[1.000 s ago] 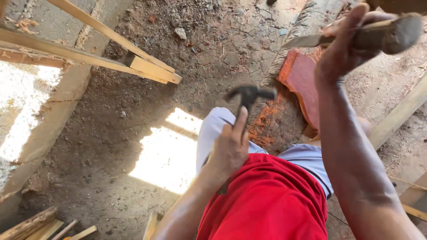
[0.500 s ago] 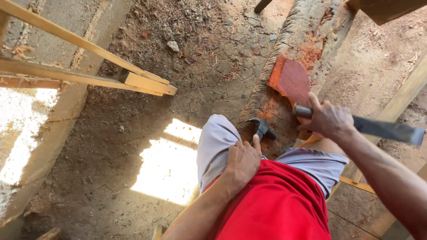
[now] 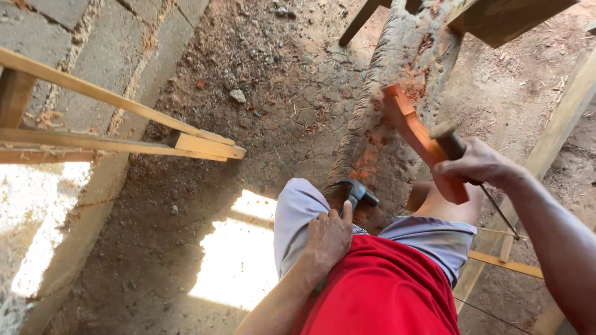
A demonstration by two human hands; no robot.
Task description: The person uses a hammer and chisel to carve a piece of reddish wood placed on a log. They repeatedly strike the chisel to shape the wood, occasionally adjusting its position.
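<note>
My right hand (image 3: pixel 478 166) is closed around the dark handle of a machete (image 3: pixel 449 144), whose thin blade runs down to the right, seen edge-on. The hand is against an orange-red carved piece of wood (image 3: pixel 411 129) that leans on a rough grey log (image 3: pixel 397 68). My left hand (image 3: pixel 329 239) lies on my left thigh over the handle of a black claw hammer (image 3: pixel 355 191), whose head pokes out just above the thumb. I wear grey shorts and a red shirt.
Dirt floor with small stones and orange wood chips. Pale wooden slats (image 3: pixel 186 144) stick out from the left beside a block wall (image 3: pixel 81 37). Timber planks (image 3: pixel 559 124) stand at the right. A sunlit patch (image 3: pixel 239 260) lies beside my leg.
My right hand has swung the machete down from a raised position onto the orange-red wood. My left hand has stayed on the thigh with the hammer.
</note>
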